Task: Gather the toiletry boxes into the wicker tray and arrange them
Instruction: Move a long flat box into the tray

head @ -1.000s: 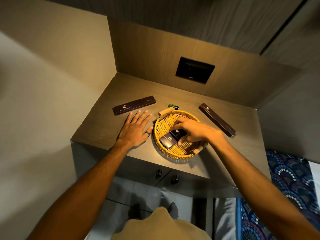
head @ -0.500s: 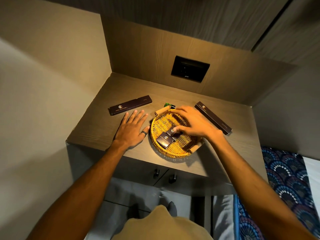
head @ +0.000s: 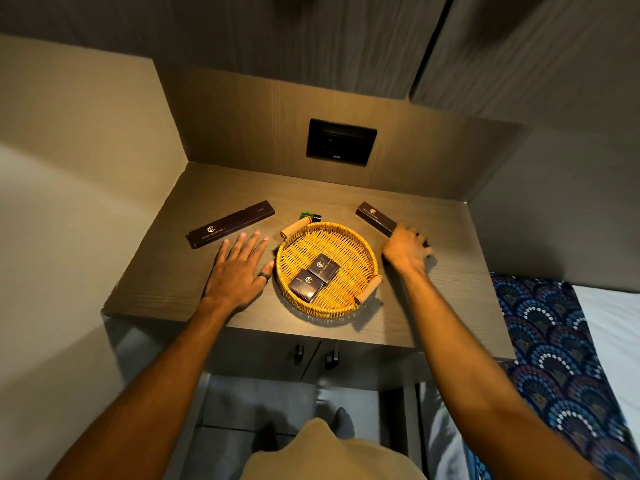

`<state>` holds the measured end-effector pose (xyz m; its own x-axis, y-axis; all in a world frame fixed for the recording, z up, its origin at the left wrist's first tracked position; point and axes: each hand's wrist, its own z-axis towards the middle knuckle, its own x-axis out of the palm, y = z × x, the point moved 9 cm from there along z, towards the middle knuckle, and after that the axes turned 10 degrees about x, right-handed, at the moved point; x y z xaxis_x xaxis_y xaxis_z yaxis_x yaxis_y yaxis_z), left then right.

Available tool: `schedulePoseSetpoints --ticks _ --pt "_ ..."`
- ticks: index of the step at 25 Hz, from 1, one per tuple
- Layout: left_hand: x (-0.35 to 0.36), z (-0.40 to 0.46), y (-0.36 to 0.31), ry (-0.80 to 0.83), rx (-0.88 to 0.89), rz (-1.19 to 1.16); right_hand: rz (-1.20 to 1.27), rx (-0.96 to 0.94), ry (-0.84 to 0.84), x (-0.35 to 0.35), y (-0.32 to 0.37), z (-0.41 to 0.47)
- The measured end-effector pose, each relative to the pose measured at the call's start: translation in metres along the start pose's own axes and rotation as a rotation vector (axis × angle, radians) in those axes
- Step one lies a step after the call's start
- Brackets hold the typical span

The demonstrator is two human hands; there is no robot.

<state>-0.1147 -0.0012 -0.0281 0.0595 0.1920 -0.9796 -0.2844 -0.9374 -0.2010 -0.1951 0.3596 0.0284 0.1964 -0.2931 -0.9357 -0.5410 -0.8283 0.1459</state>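
Note:
A round wicker tray (head: 360,251) with two wooden handles sits mid-counter. Two small dark square boxes (head: 323,267) (head: 306,284) lie side by side inside it. A long dark box (head: 231,223) lies on the counter to the tray's upper left. Another long dark box (head: 375,216) lies to the upper right; my right hand (head: 405,249) curls over its near end, fingers closing around it. My left hand (head: 239,268) rests flat and spread on the counter, thumb touching the tray's left rim.
A small green bottle (head: 310,216) lies just behind the tray. The wooden counter (head: 173,278) is walled at the back and left, with a black socket panel (head: 341,142) above. A patterned blue bedspread (head: 554,348) lies at the right.
My right hand left the tray and the small boxes, moving right onto the near end of the right long box. The left hand stayed flat on the counter.

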Motion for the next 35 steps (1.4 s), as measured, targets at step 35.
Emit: schedulePoseSetpoints --ticks 35 --pt "-0.007 -0.001 -0.005 -0.005 -0.014 0.006 0.079 -1.084 0.068 -0.065 0.095 -0.091"
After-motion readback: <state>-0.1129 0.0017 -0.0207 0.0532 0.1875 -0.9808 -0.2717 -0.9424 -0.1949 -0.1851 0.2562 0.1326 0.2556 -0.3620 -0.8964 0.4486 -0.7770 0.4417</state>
